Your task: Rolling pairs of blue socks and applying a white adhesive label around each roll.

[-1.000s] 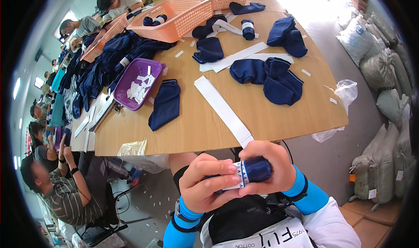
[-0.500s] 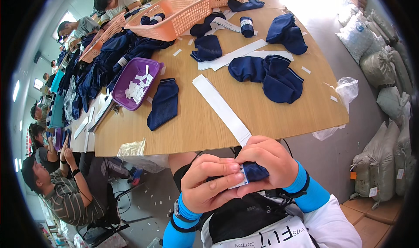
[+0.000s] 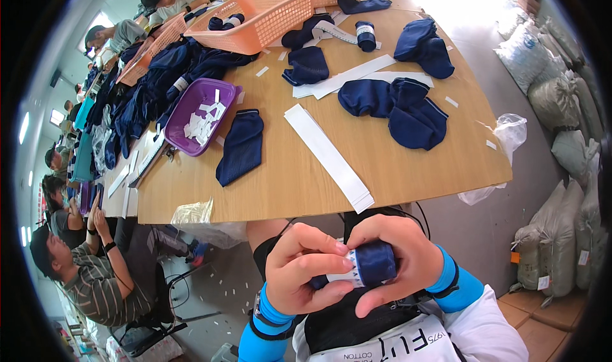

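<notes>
In front of my body I hold a rolled navy sock (image 3: 377,264) with a white paper band (image 3: 347,271) around its middle. My left hand (image 3: 305,260) grips the banded left part between fingers and thumb. My right hand (image 3: 408,250) curves around the roll's right end, its thumb held a little apart below. A stack of white paper strips (image 3: 328,158) lies on the table just beyond my hands. Several loose navy socks (image 3: 417,123) lie past it, and another banded roll (image 3: 365,37) stands farther back.
A purple basket (image 3: 171,129) with small white slips stands left on the wooden table (image 3: 274,193). Behind it are a heap of navy socks (image 3: 137,116) and orange baskets (image 3: 255,34). A person (image 3: 83,266) sits to the left; stuffed sacks (image 3: 561,234) stand at the right.
The roll now shows more fully as my right hand's fingers and thumb have opened around it. My right hand has come away from the paper strips' near end.
</notes>
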Demonstrator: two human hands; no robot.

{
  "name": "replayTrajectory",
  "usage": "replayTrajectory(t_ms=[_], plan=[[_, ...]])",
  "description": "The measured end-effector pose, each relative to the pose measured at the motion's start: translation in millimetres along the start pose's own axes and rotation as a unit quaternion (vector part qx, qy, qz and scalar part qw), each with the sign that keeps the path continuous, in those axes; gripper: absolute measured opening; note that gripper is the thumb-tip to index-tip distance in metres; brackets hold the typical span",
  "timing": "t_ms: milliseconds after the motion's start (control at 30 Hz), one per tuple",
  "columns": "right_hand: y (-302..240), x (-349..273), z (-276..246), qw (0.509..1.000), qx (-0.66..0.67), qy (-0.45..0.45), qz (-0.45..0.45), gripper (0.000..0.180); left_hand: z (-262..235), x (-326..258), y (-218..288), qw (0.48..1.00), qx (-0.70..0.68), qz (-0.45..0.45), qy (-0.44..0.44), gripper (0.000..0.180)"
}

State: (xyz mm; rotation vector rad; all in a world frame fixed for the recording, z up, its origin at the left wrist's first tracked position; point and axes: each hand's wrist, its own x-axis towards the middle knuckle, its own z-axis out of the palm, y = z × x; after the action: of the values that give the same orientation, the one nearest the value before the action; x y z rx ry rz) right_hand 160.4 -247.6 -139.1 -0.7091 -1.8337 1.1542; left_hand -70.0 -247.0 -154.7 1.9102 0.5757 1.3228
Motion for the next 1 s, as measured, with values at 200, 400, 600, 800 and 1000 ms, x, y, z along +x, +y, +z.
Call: replayTrajectory(t_ms=[200, 400, 600, 800, 1000], plan=[[8.2, 3.8, -6.0, 0.990, -0.101, -0.005, -0.094, 0.067, 3.2, -0.8, 1.2, 1.000, 0.027, 0.001, 0.004, 0.026], [11.5, 0.0, -0.1, 0.996, -0.031, 0.009, -0.087, 0.062, 4.9, -0.9, 5.5, 0.998, 0.051, 0.014, 0.019, 0.028], [10.8, 0.6, 4.1, 0.996, 0.008, 0.007, -0.087, 0.060, 7.5, -3.2, 7.2, 0.998, 0.026, 0.028, 0.045, 0.026], [8.4, 2.2, 6.3, 0.993, 0.018, 0.007, -0.114, 0.059, 6.3, -1.9, 10.8, 0.998, -0.006, 0.038, 0.056, 0.032], [7.0, 2.2, 6.8, 0.991, 0.015, 0.005, -0.130, 0.063, 4.8, -1.7, 13.1, 0.997, -0.004, 0.055, 0.055, 0.033]])
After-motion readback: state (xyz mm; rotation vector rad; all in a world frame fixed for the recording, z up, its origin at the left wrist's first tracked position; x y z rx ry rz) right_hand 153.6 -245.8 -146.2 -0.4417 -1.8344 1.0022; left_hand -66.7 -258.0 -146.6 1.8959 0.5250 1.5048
